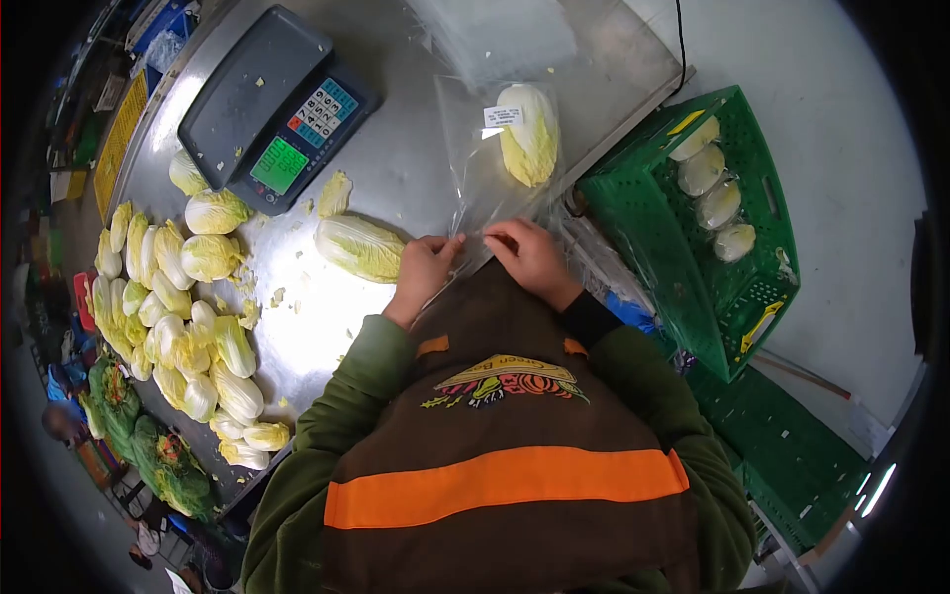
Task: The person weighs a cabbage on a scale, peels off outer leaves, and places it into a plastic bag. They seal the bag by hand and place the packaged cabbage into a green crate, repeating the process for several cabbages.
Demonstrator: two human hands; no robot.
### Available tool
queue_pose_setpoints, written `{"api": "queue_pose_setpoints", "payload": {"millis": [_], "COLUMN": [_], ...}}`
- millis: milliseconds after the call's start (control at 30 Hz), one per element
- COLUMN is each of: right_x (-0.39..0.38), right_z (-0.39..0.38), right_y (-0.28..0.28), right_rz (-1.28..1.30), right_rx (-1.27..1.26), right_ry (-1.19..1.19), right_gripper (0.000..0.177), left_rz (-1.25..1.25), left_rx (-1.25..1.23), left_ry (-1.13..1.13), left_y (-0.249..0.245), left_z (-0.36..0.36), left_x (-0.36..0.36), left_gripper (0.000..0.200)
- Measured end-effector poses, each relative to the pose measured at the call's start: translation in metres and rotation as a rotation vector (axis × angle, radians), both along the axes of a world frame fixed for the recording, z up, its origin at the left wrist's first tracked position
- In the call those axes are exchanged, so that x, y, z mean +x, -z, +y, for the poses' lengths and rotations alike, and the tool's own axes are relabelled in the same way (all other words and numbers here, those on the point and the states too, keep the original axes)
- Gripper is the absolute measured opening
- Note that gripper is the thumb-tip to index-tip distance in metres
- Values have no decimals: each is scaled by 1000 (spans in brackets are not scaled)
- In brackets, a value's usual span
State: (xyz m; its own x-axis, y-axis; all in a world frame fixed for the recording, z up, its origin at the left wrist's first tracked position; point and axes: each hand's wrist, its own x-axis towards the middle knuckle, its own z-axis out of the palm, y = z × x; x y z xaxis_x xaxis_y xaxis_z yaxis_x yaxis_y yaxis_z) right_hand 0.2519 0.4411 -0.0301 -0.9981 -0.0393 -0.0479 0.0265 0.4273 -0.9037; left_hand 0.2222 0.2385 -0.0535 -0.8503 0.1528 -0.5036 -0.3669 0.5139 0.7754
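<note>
A clear plastic bag (468,183) lies on the metal table with a napa cabbage (532,144) inside it. A white printed label (502,117) sits over the cabbage. My left hand (426,275) pinches the bag's near edge between thumb and fingers. My right hand (532,261) has its fingers closed at the same edge, a short way to the right. Beside my left hand lies an unbagged napa cabbage (358,247), with a loose leaf (334,194) just beyond it.
A scale (297,129) with a lit green display stands at the upper left. Several napa cabbages (183,327) are heaped on the left. Flat plastic bags (495,40) lie at the far edge. At the right, a green crate (683,287) holds several wrapped cabbages (719,205).
</note>
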Motion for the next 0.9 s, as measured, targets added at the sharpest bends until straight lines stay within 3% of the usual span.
{"api": "queue_pose_setpoints", "payload": {"millis": [67,167,300,367,533,600,667,700,733,767,833,867,900], "right_x": [-5,-8,-7,-9,7,39,112,162,209,229,228,226,208], "right_z": [-11,-23,-30,-31,-15,18,81,120,146,166,169,172,167], "right_y": [1,3,10,15,20,18,14,28,38,-1,6,8,13], "right_rz": [78,140,210,303,445,505,147,-145,-677,-894,-897,-898,-629], "right_rx": [39,103,234,291,446,529,503,636,846,691,804,917,909], "right_ry": [-80,-143,-205,-240,-345,-525,-465,-500,-456,-440,-375,-323,-146], "right_gripper": [10,11,12,11,12,8,11,19,28,36,38,39,38], "left_rz": [-104,-306,-393,-459,-353,-316,-284,-352,-379,-265,-148,181,511], "left_rx": [56,143,182,303,347,347,282,296,209,138,67,-82,-231], "left_ry": [20,8,-6,-159,-242,-246,-125,-70,137,211,296,307,312], "left_y": [4,4,2,-2,13,15,14,2,16,5,-11,-13,-13], "left_z": [-5,-11,-10,-5,7,5,-7,-14,-32,-40,-44,-43,-41], "left_x": [-3,-7,-9,-4,9,11,6,1,-9,-15,-28,-31,-33], "left_gripper": [46,47,43,39,39,40,43,45,43,43,46,45,46]}}
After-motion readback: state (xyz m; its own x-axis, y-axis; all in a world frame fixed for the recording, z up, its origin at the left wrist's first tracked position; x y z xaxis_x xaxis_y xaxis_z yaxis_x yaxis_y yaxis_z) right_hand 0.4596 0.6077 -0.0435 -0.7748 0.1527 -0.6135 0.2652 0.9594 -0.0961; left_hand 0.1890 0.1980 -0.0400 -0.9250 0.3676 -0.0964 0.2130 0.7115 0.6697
